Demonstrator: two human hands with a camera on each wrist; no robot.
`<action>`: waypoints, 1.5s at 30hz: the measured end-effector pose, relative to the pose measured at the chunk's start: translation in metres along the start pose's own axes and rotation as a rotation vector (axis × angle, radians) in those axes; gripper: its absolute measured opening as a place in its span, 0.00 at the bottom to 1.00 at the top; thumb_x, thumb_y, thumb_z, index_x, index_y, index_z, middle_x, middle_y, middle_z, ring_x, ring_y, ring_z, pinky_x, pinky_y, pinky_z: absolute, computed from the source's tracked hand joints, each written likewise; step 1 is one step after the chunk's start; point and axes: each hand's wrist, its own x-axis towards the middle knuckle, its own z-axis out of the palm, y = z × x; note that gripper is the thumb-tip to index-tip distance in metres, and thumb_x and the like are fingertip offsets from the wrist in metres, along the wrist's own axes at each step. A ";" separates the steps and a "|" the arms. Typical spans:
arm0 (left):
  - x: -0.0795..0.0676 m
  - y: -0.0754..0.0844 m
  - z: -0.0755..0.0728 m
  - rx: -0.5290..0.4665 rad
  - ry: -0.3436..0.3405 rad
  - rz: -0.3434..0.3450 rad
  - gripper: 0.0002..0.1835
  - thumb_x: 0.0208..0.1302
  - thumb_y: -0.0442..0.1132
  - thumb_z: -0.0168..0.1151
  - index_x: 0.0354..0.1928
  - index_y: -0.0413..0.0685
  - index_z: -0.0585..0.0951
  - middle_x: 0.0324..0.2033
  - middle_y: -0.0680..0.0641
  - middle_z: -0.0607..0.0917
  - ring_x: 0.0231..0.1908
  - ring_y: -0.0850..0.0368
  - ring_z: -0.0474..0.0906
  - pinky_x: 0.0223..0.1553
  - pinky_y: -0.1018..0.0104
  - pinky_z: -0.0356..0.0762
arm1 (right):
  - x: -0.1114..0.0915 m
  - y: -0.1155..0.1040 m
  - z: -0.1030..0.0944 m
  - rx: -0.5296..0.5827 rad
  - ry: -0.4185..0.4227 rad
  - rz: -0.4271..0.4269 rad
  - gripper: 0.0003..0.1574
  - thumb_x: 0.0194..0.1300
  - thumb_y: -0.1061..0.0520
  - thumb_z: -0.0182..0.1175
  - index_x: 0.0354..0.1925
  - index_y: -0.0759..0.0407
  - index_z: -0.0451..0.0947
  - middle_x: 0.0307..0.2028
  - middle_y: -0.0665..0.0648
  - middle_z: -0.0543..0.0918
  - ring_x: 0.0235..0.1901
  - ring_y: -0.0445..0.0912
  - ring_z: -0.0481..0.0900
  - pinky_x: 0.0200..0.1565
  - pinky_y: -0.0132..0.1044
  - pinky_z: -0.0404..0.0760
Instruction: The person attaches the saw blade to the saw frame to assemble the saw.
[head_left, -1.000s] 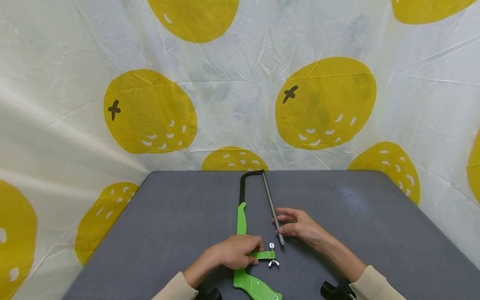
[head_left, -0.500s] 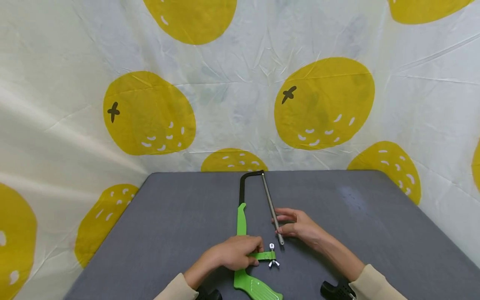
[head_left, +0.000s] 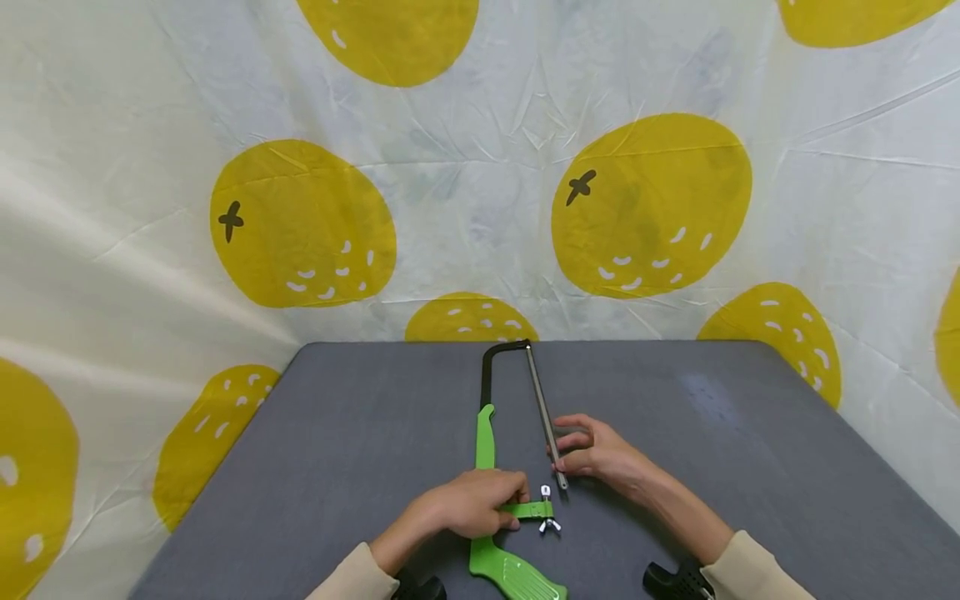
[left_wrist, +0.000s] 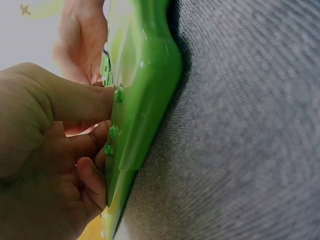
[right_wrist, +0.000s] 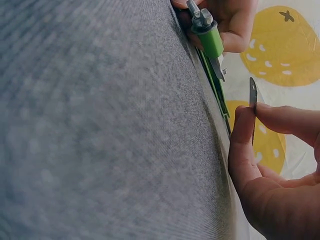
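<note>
A hacksaw with a green frame [head_left: 485, 442] and a black front bow [head_left: 486, 375] lies on the table, its green handle [head_left: 521, 575] nearest me. My left hand [head_left: 480, 502] grips the frame at its short green cross arm [head_left: 534, 510]. A wing nut [head_left: 550, 526] and bolt sit at that arm's end. Between thumb and fingers, my right hand [head_left: 607, 457] pinches the grey saw blade [head_left: 538, 387]. The blade's far end meets the bow's tip; its near end, with a hole seen in the right wrist view [right_wrist: 253, 90], is apart from the cross arm.
The grey table [head_left: 360, 433] extends to both sides of the saw. A white cloth [head_left: 472, 208] printed with yellow fruit hangs behind its far edge and at the left. Black devices [head_left: 675, 579] sit below both wrists.
</note>
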 end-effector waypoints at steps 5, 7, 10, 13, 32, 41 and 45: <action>0.000 -0.001 0.000 -0.024 -0.010 0.005 0.10 0.68 0.43 0.70 0.45 0.60 0.78 0.32 0.63 0.76 0.31 0.70 0.70 0.36 0.73 0.69 | -0.001 -0.001 0.002 0.034 -0.038 0.014 0.53 0.63 0.68 0.64 0.76 0.75 0.46 0.43 0.57 0.84 0.42 0.44 0.88 0.47 0.38 0.85; -0.002 -0.001 -0.001 -0.034 -0.017 0.005 0.10 0.68 0.43 0.69 0.46 0.60 0.78 0.32 0.63 0.76 0.31 0.69 0.70 0.36 0.73 0.69 | -0.001 -0.001 0.005 0.040 -0.047 0.019 0.54 0.62 0.68 0.64 0.76 0.75 0.45 0.42 0.56 0.84 0.42 0.44 0.87 0.46 0.37 0.85; -0.004 -0.001 -0.002 -0.045 -0.023 0.010 0.10 0.69 0.42 0.69 0.47 0.59 0.78 0.33 0.62 0.76 0.32 0.69 0.70 0.37 0.73 0.69 | -0.002 -0.003 0.008 0.034 -0.053 0.028 0.54 0.62 0.68 0.64 0.76 0.76 0.45 0.41 0.56 0.84 0.41 0.43 0.87 0.46 0.37 0.84; -0.005 -0.002 -0.002 -0.048 -0.022 0.012 0.10 0.68 0.42 0.69 0.47 0.59 0.78 0.34 0.62 0.77 0.33 0.69 0.70 0.38 0.73 0.69 | -0.001 -0.005 0.012 0.029 -0.060 0.037 0.54 0.61 0.68 0.63 0.76 0.76 0.45 0.41 0.56 0.84 0.41 0.43 0.87 0.46 0.37 0.85; -0.007 0.001 -0.003 -0.051 -0.021 -0.001 0.10 0.68 0.42 0.70 0.47 0.59 0.79 0.34 0.61 0.77 0.33 0.69 0.71 0.39 0.73 0.70 | 0.004 0.000 0.021 -0.079 -0.049 0.045 0.53 0.56 0.68 0.65 0.74 0.80 0.51 0.39 0.54 0.84 0.33 0.40 0.85 0.38 0.34 0.85; -0.003 -0.002 -0.003 -0.053 -0.031 0.009 0.10 0.68 0.42 0.70 0.46 0.59 0.78 0.33 0.61 0.76 0.32 0.69 0.70 0.37 0.73 0.70 | 0.006 0.003 0.022 -0.098 -0.036 0.024 0.52 0.56 0.67 0.65 0.73 0.81 0.53 0.38 0.54 0.84 0.31 0.39 0.83 0.36 0.33 0.84; -0.002 -0.005 0.000 -0.070 -0.047 0.001 0.10 0.69 0.42 0.69 0.48 0.58 0.79 0.33 0.61 0.77 0.32 0.68 0.71 0.37 0.72 0.71 | 0.007 0.004 0.024 -0.106 -0.029 0.027 0.51 0.56 0.68 0.65 0.72 0.81 0.54 0.37 0.54 0.83 0.31 0.39 0.83 0.35 0.33 0.84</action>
